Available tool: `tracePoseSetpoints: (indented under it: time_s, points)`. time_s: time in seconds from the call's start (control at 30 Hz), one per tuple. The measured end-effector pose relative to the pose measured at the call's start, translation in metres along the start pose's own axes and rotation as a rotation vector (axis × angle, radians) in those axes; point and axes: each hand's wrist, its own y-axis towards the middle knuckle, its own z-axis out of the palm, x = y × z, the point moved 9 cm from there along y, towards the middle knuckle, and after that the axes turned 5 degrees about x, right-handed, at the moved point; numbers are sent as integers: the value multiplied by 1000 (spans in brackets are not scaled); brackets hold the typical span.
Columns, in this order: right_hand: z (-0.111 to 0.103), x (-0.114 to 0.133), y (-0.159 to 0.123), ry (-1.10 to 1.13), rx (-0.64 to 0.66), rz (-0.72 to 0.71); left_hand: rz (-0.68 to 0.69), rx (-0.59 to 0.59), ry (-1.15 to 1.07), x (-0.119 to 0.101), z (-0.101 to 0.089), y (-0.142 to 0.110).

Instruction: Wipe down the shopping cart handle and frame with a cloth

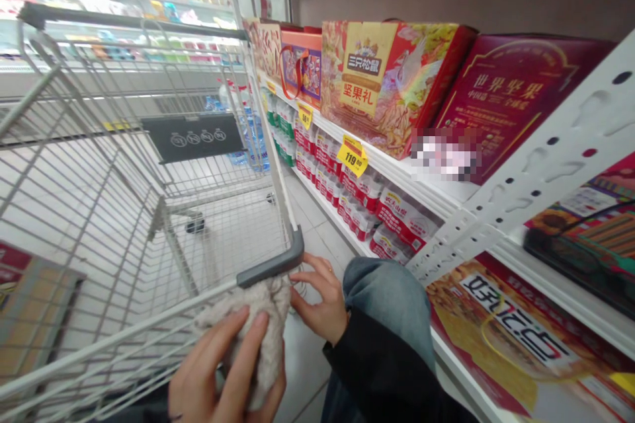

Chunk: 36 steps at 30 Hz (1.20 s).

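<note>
A wire shopping cart (pixel 208 225) with grey plastic corner guards fills the left side. My left hand (pixel 228 370) presses a crumpled light-grey cloth (pixel 262 310) against the cart's near end, just below the grey corner guard (pixel 272 261). Its fingers are bent over the cloth. My right hand (pixel 320 294) is at the right side of that corner, thumb and fingers curved around the wire edge next to the cloth. Exactly what its fingertips grip is partly hidden.
To the right, a white shelf rack (pixel 496 225) holds gift boxes (pixel 377 86), with a yellow price tag (pixel 352 156) on its edge. Packs of bottled water (pixel 342 205) stand underneath. My bent knee (pixel 389 294) is beside the rack. Stocked shelves (pixel 114 33) line the back.
</note>
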Motion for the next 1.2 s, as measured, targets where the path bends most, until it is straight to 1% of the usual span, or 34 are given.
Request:
tracePoseSetpoints:
  time_s: [0.1, 0.17, 0.23, 0.33, 0.37, 0.5, 0.6, 0.67, 0.7, 0.77, 0.8, 0.83, 0.9, 0.93, 0.97, 1.1, 1.13, 1.2]
  points:
    - [0, 0, 0, -6, 7, -7, -75, 51, -35, 1, 15, -6]
    - [0, 0, 0, -8, 12, -9, -114, 63, -56, 3, 19, -9]
    - [0, 1, 1, -9, 14, -2, -110, 52, -47, 4, 16, -10]
    - [-1, 2, 1, -8, 4, 11, -27, 47, 1, 1, 10, -9]
    - [-1, 2, 1, -9, 0, 14, -26, 55, 10, 2, 10, -10]
    - [0, 1, 0, -21, -10, 20, -130, 66, -30, 7, 15, -15]
    - [1, 0, -1, -36, -10, 24, -115, 33, -8, 8, 9, -18]
    - [1, -1, -1, -54, -14, 31, -83, 8, 38, 10, 2, -19]
    - [1, 0, -1, -64, -15, 30, -56, 13, 50, 9, 1, -20]
    - [0, 1, -1, -84, -14, 24, -91, 20, 47, 14, 2, -22]
    - [0, 1, -1, -93, -13, 19, -117, 50, 38, 15, 6, -23]
    - [0, 1, -1, -101, -11, 17, -80, 64, 20, 10, 8, -24]
    - [-2, 0, -3, -114, -18, 25, -96, 114, -16, 7, 14, -24]
    - [-3, -1, -4, -118, -20, 32, -121, 118, -29, 6, 14, -24]
    - [-4, -2, -5, -119, -28, 34, -140, 118, -39, 6, 12, -23]
    - [-4, -5, -9, -118, -30, 33, -174, 24, -3, 6, -4, -21]
    - [-4, -6, -10, -119, -29, 34, -175, 24, -2, 5, -4, -21]
    - [-4, -6, -10, -122, -23, 35, -171, 59, -9, 5, 2, -23]
